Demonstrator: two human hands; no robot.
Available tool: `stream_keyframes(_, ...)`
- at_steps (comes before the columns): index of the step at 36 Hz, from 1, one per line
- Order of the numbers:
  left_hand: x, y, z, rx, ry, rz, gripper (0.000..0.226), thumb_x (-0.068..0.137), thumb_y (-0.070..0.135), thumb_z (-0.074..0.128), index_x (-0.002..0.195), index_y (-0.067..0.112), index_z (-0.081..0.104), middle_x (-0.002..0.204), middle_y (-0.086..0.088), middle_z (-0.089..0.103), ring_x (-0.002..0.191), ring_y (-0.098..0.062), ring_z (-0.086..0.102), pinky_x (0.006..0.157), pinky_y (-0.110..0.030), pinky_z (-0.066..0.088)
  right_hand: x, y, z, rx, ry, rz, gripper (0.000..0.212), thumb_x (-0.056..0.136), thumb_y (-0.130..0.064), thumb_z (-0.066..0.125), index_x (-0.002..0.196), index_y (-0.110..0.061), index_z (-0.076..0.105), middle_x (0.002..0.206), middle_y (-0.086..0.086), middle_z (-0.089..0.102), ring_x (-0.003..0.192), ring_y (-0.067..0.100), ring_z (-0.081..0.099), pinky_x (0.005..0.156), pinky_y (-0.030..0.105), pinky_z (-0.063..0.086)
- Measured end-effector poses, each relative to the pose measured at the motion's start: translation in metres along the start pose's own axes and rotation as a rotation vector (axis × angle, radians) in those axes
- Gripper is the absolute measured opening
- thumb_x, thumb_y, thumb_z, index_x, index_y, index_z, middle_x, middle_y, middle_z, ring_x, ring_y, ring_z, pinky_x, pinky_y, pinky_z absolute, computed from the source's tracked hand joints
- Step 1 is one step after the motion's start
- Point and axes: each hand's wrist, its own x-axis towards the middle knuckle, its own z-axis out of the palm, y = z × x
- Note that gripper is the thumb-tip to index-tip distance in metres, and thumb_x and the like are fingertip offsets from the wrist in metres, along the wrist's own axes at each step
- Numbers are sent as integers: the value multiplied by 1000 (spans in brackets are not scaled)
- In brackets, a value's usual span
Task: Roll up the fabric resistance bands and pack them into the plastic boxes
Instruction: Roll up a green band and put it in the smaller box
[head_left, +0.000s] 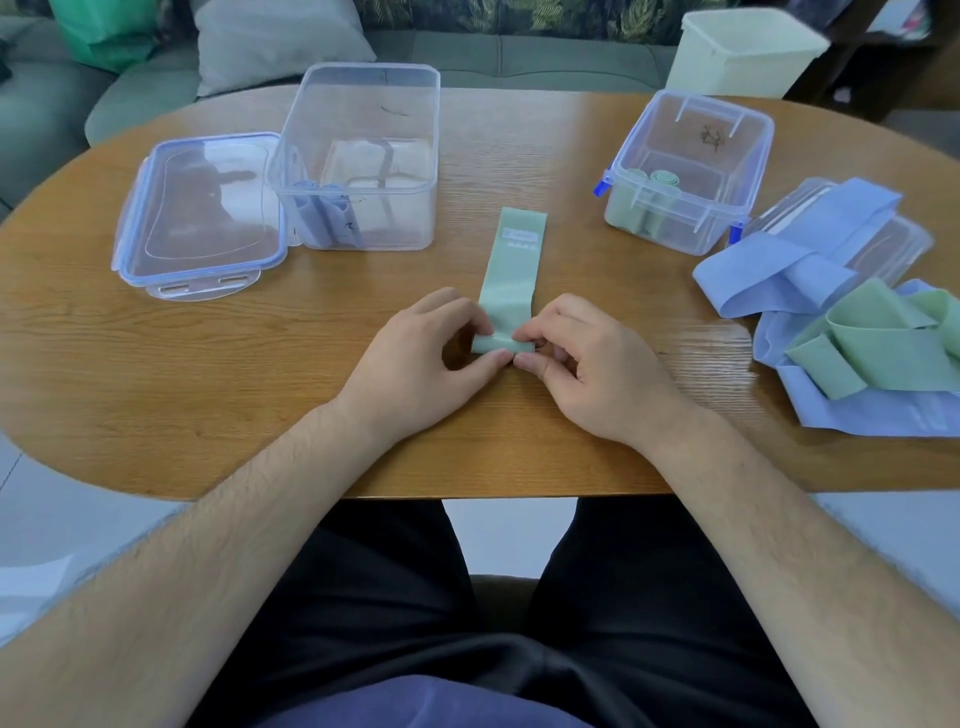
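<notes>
The wooden table (311, 374) is taken up in the middle by the work. Its near edge runs just behind both wrists, so little room is left for drawing the hands back. Beyond the left hand (421, 364), a tall clear box (363, 83) is stood open with blue rolls (322, 213) inside, and its lid (202, 208) is laid flat further out to that side. Beyond the right hand (597, 369), a smaller box (675, 228) is seen open, with green rolls (654, 182) packed in its near-left corner. Out past the right hand, a loose pile of bands (810, 260), blue and green, is heaped on the table.

The green band (511, 265) is laid flat between the hands and stretches straight away from them. Bare wood is left on both sides of it, and its far end stops short of the boxes. Its near end (493, 344) has been turned over into a small first roll, which is pinched from each side by the thumb and fingertips of both hands.

The band is judged light, soft and limp, with some spring, so the roll may be expected to loosen if released. It is best held at the two ends of the roll and pressed down while being rolled forward, so that the edges are kept aligned.
</notes>
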Motion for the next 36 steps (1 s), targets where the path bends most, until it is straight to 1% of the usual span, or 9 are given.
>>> stream_keyframes(6,-1,1,1,24,-3,4,30,88,48,67,99,20,67,94,8,59,86,-12,59,75,-37,53,1,2,2,-9,12,8,19,96,-28,66,111,-18,71,102,-10,59,78,3,51,69,35,53)
stream_keyframes(9,-1,1,1,31,-18,11,36,88,53,60,102,21,67,96,7,59,95,-15,64,78,-41,54,1,3,3,-20,21,3,20,96,-29,66,112,-19,71,102,-8,59,78,3,51,68,33,53)
stream_keyframes(13,-1,0,0,27,-34,5,36,89,51,60,106,20,68,98,6,58,99,-17,65,81,-43,55,0,2,3,-22,40,-5,25,96,-29,64,118,-17,67,98,-14,54,74,-1,49,68,21,46)
stream_keyframes(16,-1,0,0,33,-45,27,31,91,42,67,112,19,68,100,5,60,93,-18,63,79,-44,54,-1,3,3,-18,59,-10,18,97,-27,64,109,-14,68,95,-17,49,78,-9,49,70,11,38)
stream_keyframes(18,-1,-1,0,35,-46,48,28,92,38,67,111,18,68,101,3,60,93,-20,63,81,-46,54,-1,4,3,-11,63,-12,15,97,-25,64,104,-14,69,94,-16,50,78,-9,49,70,12,38)
stream_keyframes(24,0,-2,2,13,-62,54,34,91,45,58,106,15,68,102,1,58,98,-24,66,83,-47,54,-1,6,4,-2,44,-3,14,99,-28,62,104,-17,70,96,-15,54,79,-8,48,69,19,39)
stream_keyframes(26,0,-2,2,13,-52,64,35,92,44,59,106,14,68,104,1,58,99,-23,65,84,-48,54,0,6,4,2,48,4,14,99,-28,61,103,-18,70,96,-17,53,80,-9,46,70,21,39)
stream_keyframes(30,-2,-1,2,32,-36,94,35,94,43,59,105,11,69,104,0,58,95,-22,65,82,-49,54,-1,6,4,9,54,5,13,100,-23,59,100,-15,69,95,-14,55,80,-1,46,70,22,39)
stream_keyframes(36,-2,1,2,53,-1,140,26,94,32,69,104,8,73,108,-1,59,92,-17,62,81,-42,54,-3,7,4,-2,48,7,14,100,-22,58,99,-15,70,94,-12,55,81,0,45,70,20,37)
